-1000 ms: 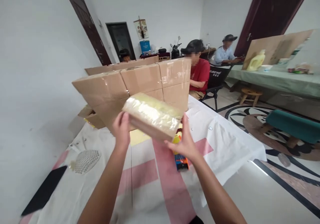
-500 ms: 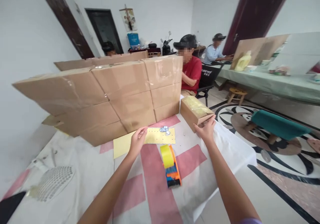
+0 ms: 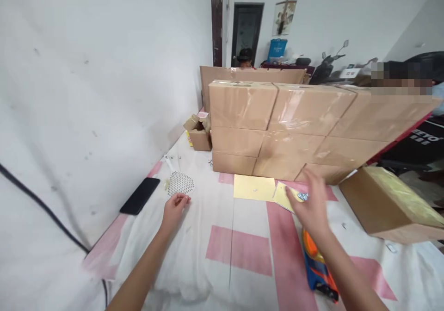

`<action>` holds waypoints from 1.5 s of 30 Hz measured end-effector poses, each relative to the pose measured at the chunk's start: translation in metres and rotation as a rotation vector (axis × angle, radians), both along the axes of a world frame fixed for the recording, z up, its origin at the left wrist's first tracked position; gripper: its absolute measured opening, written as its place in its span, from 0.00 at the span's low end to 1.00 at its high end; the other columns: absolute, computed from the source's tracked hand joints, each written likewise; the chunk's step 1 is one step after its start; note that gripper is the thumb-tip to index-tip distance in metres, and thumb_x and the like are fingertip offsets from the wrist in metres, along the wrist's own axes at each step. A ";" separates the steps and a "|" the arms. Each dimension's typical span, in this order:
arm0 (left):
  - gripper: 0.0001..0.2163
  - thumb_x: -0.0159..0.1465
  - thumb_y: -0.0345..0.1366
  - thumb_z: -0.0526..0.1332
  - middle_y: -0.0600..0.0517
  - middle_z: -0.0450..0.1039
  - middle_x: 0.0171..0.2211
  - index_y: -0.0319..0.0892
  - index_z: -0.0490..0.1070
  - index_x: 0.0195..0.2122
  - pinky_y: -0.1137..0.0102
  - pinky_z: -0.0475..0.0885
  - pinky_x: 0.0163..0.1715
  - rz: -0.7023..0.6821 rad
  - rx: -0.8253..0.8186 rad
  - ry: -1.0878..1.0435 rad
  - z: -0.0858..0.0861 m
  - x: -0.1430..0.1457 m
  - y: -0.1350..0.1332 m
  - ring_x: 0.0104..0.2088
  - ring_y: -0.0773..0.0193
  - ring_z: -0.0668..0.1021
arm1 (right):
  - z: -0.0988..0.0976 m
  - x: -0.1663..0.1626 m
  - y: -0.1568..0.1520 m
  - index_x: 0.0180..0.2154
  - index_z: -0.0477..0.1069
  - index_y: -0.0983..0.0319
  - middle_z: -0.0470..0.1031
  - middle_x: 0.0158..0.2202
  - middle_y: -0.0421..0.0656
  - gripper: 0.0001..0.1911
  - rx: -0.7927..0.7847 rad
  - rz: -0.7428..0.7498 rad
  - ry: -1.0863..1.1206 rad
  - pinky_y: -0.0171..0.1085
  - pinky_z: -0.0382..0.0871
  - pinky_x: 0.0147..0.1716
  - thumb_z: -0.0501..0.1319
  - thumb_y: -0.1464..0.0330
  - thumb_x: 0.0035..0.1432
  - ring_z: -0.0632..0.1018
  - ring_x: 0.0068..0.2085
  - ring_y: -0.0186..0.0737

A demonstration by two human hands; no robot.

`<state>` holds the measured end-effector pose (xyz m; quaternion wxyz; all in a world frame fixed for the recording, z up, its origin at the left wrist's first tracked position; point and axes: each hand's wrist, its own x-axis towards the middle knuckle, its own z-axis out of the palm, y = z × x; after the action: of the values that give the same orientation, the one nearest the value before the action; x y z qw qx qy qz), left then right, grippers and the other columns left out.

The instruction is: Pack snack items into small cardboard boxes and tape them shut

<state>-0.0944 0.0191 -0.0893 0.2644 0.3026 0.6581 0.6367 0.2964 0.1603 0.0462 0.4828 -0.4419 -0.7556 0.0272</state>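
Right hand (image 3: 314, 207): no longer touching the carton (image 3: 374, 204), now hanging over a small dotted yellow card (image 3: 284, 197); thumb and fingers are standing apart, blurring; contact is not showing clearly.
Left hand (image 3: 174, 211): now lying left of the yellow sheet (image 3: 255, 187), beside a white perforated paddle (image 3: 181, 183); fingers are curling, tips close together; whether they are gripping anything, cannot tell.
Carton: oblong brown cardboard, glossy yellowish tape covering its top; resting at right on the cloth-covered table (image 3: 197, 241), running out of view.
Yellow sheet: flat, matte, lying before a wall of taped cardboard boxes (image 3: 287, 112).
Blue-white pieces (image 3: 303, 196): small, heaping on the dotted card, partly hiding behind the right hand.
Tape dispenser (image 3: 317, 274): orange and blue, partly disappearing beneath the right forearm.
Black slab (image 3: 140, 196): flat, smooth, lying near the paddle.
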 end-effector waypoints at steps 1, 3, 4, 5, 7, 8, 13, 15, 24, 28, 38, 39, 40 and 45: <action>0.17 0.54 0.50 0.70 0.49 0.79 0.27 0.41 0.72 0.31 0.70 0.72 0.30 0.017 0.012 -0.016 -0.002 -0.004 -0.004 0.28 0.63 0.79 | -0.005 -0.034 -0.003 0.62 0.63 0.59 0.69 0.59 0.54 0.29 -0.070 0.108 -0.001 0.59 0.65 0.61 0.62 0.58 0.62 0.70 0.62 0.57; 0.18 0.55 0.51 0.69 0.52 0.76 0.24 0.41 0.71 0.30 0.71 0.70 0.27 0.030 0.037 -0.048 -0.005 -0.008 -0.009 0.24 0.65 0.76 | -0.027 -0.096 -0.008 0.58 0.66 0.58 0.71 0.57 0.52 0.24 -0.212 0.280 0.005 0.56 0.69 0.59 0.61 0.62 0.62 0.73 0.59 0.53; 0.17 0.55 0.51 0.69 0.53 0.75 0.23 0.41 0.71 0.30 0.71 0.70 0.25 0.029 0.047 -0.063 -0.006 -0.009 -0.011 0.23 0.66 0.74 | -0.042 -0.124 -0.010 0.56 0.67 0.59 0.73 0.55 0.51 0.22 -0.273 0.339 0.017 0.55 0.70 0.57 0.61 0.63 0.60 0.74 0.57 0.53; 0.17 0.55 0.51 0.69 0.53 0.75 0.23 0.41 0.71 0.30 0.72 0.69 0.25 0.025 0.055 -0.076 -0.006 -0.009 -0.011 0.22 0.67 0.74 | -0.059 -0.148 -0.012 0.55 0.68 0.60 0.74 0.54 0.51 0.22 -0.336 0.400 0.014 0.54 0.72 0.55 0.61 0.64 0.59 0.75 0.55 0.52; 0.16 0.55 0.50 0.69 0.53 0.74 0.23 0.41 0.71 0.30 0.72 0.69 0.26 0.010 0.064 -0.095 -0.006 -0.009 -0.012 0.23 0.68 0.73 | -0.092 -0.187 -0.019 0.53 0.69 0.61 0.75 0.51 0.51 0.20 -0.422 0.451 -0.015 0.52 0.72 0.54 0.60 0.67 0.59 0.76 0.54 0.51; 0.16 0.56 0.49 0.68 0.53 0.74 0.23 0.41 0.72 0.30 0.72 0.69 0.26 0.003 0.067 -0.102 -0.006 -0.009 -0.012 0.23 0.68 0.73 | -0.106 -0.201 -0.023 0.53 0.70 0.61 0.75 0.51 0.51 0.19 -0.441 0.454 -0.058 0.52 0.71 0.54 0.60 0.68 0.59 0.76 0.54 0.51; 0.14 0.57 0.47 0.68 0.54 0.74 0.22 0.41 0.72 0.30 0.72 0.68 0.26 -0.021 0.062 -0.117 -0.006 -0.010 -0.012 0.23 0.68 0.73 | -0.148 -0.227 -0.037 0.49 0.74 0.61 0.75 0.55 0.52 0.14 -0.350 0.407 -0.327 0.56 0.62 0.58 0.60 0.69 0.62 0.71 0.58 0.55; 0.13 0.57 0.46 0.68 0.54 0.74 0.22 0.41 0.72 0.31 0.72 0.68 0.26 -0.035 0.057 -0.117 -0.006 -0.010 -0.011 0.23 0.68 0.73 | -0.152 -0.226 -0.038 0.48 0.74 0.60 0.74 0.56 0.51 0.12 -0.310 0.407 -0.364 0.55 0.60 0.59 0.60 0.69 0.63 0.70 0.59 0.55; 0.11 0.60 0.43 0.67 0.55 0.74 0.22 0.42 0.71 0.33 0.73 0.67 0.28 -0.020 0.025 -0.160 -0.008 -0.009 -0.007 0.24 0.68 0.73 | -0.154 -0.224 -0.033 0.47 0.74 0.59 0.74 0.55 0.50 0.11 -0.304 0.410 -0.347 0.54 0.60 0.58 0.60 0.69 0.62 0.70 0.57 0.54; 0.10 0.62 0.42 0.65 0.57 0.73 0.22 0.43 0.71 0.40 0.73 0.67 0.27 0.026 0.021 -0.267 -0.002 -0.005 -0.002 0.23 0.68 0.73 | -0.157 -0.224 -0.032 0.49 0.73 0.60 0.73 0.56 0.51 0.13 -0.277 0.414 -0.366 0.56 0.60 0.58 0.59 0.69 0.63 0.69 0.58 0.55; 0.11 0.57 0.43 0.67 0.50 0.78 0.31 0.43 0.73 0.35 0.68 0.72 0.36 0.014 -0.023 -0.053 0.042 -0.078 0.059 0.35 0.60 0.79 | -0.135 -0.253 -0.011 0.51 0.70 0.60 0.73 0.55 0.52 0.18 -0.485 0.513 -0.267 0.57 0.67 0.58 0.60 0.67 0.59 0.72 0.58 0.56; 0.11 0.56 0.43 0.68 0.48 0.78 0.35 0.42 0.73 0.36 0.67 0.73 0.38 0.072 -0.023 -0.049 0.048 -0.100 0.088 0.40 0.58 0.79 | -0.130 -0.271 0.004 0.54 0.68 0.61 0.72 0.56 0.52 0.20 -0.505 0.558 -0.197 0.55 0.68 0.58 0.60 0.66 0.59 0.72 0.58 0.54; 0.12 0.58 0.43 0.67 0.46 0.79 0.40 0.42 0.72 0.38 0.65 0.73 0.41 0.106 -0.016 -0.058 0.055 -0.122 0.120 0.44 0.55 0.79 | -0.124 -0.293 0.021 0.57 0.65 0.62 0.70 0.58 0.53 0.24 -0.516 0.587 -0.112 0.54 0.68 0.60 0.59 0.65 0.59 0.72 0.60 0.53; 0.16 0.64 0.45 0.64 0.42 0.74 0.54 0.43 0.70 0.48 0.64 0.69 0.52 0.149 -0.008 -0.083 0.079 -0.193 0.267 0.60 0.53 0.72 | -0.102 -0.417 0.114 0.69 0.47 0.70 0.49 0.72 0.62 0.43 -0.511 0.366 0.232 0.51 0.54 0.69 0.61 0.66 0.56 0.55 0.72 0.53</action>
<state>-0.2872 0.2864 -0.0101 0.2443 0.2251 0.6700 0.6639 -0.1202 0.2744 -0.0558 0.4264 -0.3997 -0.7311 0.3519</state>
